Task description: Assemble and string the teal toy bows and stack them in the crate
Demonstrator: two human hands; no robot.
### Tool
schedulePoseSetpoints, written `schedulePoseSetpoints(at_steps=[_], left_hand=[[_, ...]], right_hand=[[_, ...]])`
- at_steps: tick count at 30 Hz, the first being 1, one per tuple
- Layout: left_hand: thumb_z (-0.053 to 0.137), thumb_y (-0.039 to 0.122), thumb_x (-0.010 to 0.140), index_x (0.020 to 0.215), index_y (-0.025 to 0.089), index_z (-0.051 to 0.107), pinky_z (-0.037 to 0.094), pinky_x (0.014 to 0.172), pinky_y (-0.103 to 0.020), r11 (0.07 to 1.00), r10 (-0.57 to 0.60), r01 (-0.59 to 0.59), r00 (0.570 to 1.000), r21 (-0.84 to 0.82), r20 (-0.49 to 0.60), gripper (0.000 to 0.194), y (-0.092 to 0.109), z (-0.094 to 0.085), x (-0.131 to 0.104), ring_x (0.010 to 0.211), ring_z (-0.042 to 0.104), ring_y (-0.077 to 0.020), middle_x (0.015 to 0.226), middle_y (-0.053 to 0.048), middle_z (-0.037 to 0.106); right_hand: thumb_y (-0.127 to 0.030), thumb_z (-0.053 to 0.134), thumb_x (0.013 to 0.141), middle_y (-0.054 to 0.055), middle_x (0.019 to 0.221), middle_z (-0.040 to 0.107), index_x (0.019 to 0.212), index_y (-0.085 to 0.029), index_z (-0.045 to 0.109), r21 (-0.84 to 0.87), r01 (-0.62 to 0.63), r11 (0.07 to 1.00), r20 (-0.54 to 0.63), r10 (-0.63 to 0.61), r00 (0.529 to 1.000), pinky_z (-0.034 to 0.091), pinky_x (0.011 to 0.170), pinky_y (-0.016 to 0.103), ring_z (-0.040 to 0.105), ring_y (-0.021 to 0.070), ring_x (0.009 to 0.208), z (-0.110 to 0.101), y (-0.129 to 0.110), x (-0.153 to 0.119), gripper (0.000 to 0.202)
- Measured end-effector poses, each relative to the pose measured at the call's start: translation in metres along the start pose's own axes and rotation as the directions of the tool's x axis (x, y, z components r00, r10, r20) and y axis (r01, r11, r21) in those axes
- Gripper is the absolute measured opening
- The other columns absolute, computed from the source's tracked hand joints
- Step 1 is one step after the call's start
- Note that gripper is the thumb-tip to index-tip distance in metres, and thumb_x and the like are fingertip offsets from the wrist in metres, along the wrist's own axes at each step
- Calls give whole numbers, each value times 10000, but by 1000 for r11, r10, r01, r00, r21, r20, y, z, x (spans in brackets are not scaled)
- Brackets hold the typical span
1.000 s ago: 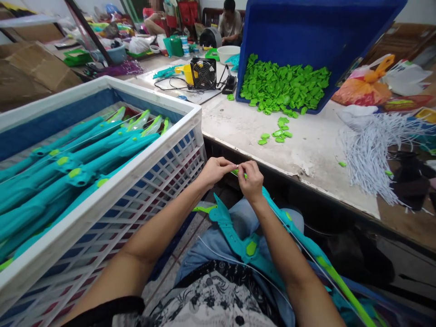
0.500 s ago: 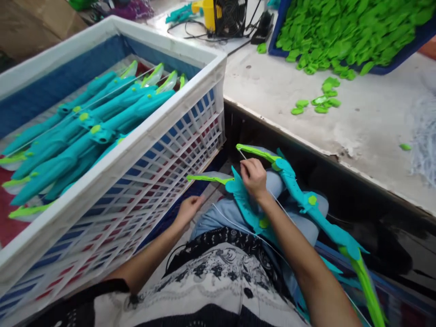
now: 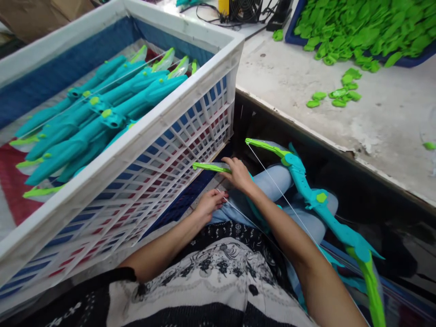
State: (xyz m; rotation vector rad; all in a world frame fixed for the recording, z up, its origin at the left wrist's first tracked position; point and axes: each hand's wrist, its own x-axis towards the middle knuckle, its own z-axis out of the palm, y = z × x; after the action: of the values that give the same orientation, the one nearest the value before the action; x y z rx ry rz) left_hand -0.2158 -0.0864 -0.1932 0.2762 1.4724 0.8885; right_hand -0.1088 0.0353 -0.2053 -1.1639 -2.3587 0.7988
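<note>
Two turquoise toy bows with lime-green tips lie across my lap. My right hand (image 3: 238, 175) is closed around the green limb (image 3: 211, 167) of the nearer bow, whose middle is largely hidden behind my arm. Pinched in my left hand (image 3: 211, 203) is a white string (image 3: 238, 211), which runs back under my right forearm. The farther toy bow (image 3: 303, 181) rests on my knees with its own string (image 3: 277, 186) stretched from the upper green tip. Neither hand touches that farther bow.
On my left stands a white plastic crate (image 3: 177, 122) holding several finished-looking bows (image 3: 102, 109). A worktable (image 3: 289, 86) edges my right front, with loose green pieces (image 3: 345, 91) and a blue bin (image 3: 405, 60) heaped with more. A black fan (image 3: 245, 10) stands behind.
My right hand has left the farther bow's tip and string and taken the nearer bow's green limb. My left hand has moved right and now pinches the white string.
</note>
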Motion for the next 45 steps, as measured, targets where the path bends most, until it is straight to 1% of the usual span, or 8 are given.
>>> schedulePoseSetpoints(at_steps=[2,4,8,11,15,20,38,45], left_hand=[[786,371,607,712,172,506,476,660,-263,965,25,12,991,-263,135,359,19,-4,-11,625,581,-116,657,17,595],[782,335,636,751,174,501,482,644,-253,921,139,-54,971,-386,195,345,41,-9,-20,505,504,-68,584,57,534],[739,368,696,864,167,513,318,428,-178,923,373,-329,895,-201,246,346,86,-12,-23,359,293,-23,528,57,539],[721,399,700,938,169,489,272,412,-179,880,450,-475,829,-7,332,404,110,-6,-16,380,358,-47,558,20,601],[639,356,756,788,147,535,261,418,-182,769,543,-608,784,197,300,236,127,5,-3,392,383,-48,569,-10,620],[595,262,777,742,135,603,394,544,-198,623,629,-692,720,365,293,132,136,9,6,516,548,-98,591,-23,639],[550,203,803,770,141,629,392,558,-193,343,683,-794,578,502,447,106,146,10,16,529,536,-98,560,19,600],[543,204,817,783,136,637,377,553,-187,318,692,-806,557,499,458,121,149,9,17,527,514,-87,561,25,595]], right_hand=[[-297,716,724,37,869,583,1153,-218,615,280,-56,958,21,52,998,435,734,306,547,174,787,-8,10,-5,448],[-367,707,711,9,814,598,1114,-206,640,575,-154,804,90,125,988,438,667,273,547,140,714,-15,20,-12,440],[-404,739,641,4,828,646,1115,-213,630,857,-320,403,221,274,936,433,567,230,555,115,646,-20,30,-30,523],[-385,778,586,25,873,668,1081,-217,647,890,-345,299,237,343,909,447,561,234,572,123,651,-20,28,-41,539],[-383,782,579,43,879,680,1081,-213,647,900,-355,252,249,371,895,462,565,252,576,129,639,-19,23,-48,547],[-367,789,579,36,901,679,1081,-220,642,913,-347,213,257,360,897,460,572,253,572,119,628,-16,24,-49,543],[-353,800,591,27,928,688,1073,-232,660,915,-355,193,262,385,885,449,588,240,580,113,641,-16,25,-50,517],[-354,800,592,15,891,685,1058,-247,665,918,-348,188,260,374,890,444,568,236,574,107,619,-15,26,-50,497]])
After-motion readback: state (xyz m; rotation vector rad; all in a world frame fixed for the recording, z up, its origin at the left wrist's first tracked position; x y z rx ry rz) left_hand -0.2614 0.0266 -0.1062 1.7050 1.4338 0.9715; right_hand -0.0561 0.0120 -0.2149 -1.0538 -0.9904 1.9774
